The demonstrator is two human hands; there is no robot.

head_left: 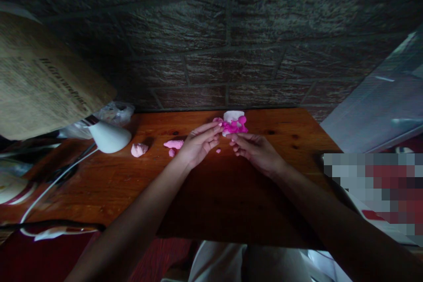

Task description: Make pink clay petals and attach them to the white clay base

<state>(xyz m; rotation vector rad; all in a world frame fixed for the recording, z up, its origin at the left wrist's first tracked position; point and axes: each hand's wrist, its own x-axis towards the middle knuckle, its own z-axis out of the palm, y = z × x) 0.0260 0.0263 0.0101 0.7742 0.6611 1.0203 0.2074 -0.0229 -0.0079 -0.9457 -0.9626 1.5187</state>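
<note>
Bright pink modelling clay (235, 127), in uneven lumps, lies against a white piece (234, 115) near the back edge of the wooden table. My left hand (200, 143) reaches in from the left, its fingers close together and their tips on the clay's left edge. Just below the clay's right part, my right hand (254, 149) has thumb and forefinger pinched together; what they hold, if anything, is too small to name. A tiny pink bit (218, 150) rests between the hands. Paler pink lumps (173, 144) lie left of my left hand, and another pale lump (139, 150) sits farther left.
A white lamp head (110, 136) with a white cable (59, 180) occupies the table's left side, below a printed brown paper bag (46, 79). Clear plastic wrap (115, 112) lies behind it. A dark brick wall (205, 66) borders the wooden table (132, 185).
</note>
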